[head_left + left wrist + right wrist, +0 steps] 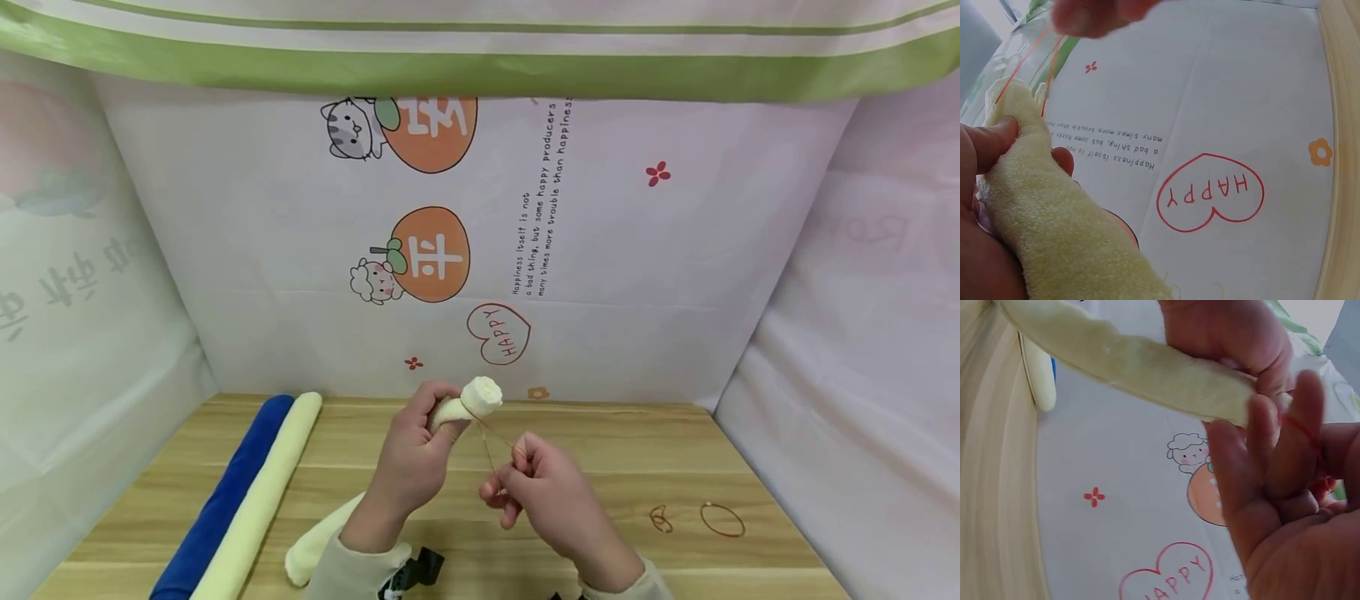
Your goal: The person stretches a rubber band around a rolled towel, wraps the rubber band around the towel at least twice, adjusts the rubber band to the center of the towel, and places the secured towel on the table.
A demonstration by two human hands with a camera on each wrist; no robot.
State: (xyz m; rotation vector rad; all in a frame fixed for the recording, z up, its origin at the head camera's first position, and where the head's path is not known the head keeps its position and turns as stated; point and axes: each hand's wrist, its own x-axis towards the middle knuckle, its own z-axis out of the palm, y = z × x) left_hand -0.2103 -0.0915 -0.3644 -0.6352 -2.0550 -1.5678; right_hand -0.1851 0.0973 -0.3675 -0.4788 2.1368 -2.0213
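My left hand (408, 458) grips a pale yellow rolled towel (482, 395) just below its end, thumb lying against the cloth. The roll runs down behind the left forearm, where its lower part (318, 542) shows again. Around the upper end loops a thin reddish rubber band (498, 434), stretched in two strands. My right hand (555, 492) holds the other end of that band with its fingers, below and to the right of the towel's end. In the right wrist view the band (1300, 427) crosses the right fingers.
A blue roll (225, 500) and another pale yellow roll (262, 492) lie side by side at the table's left. Two more rubber bands, one twisted (661, 519) and one round (722, 519), lie at the right. Printed white cloth (615, 250) walls in the wooden table (637, 450).
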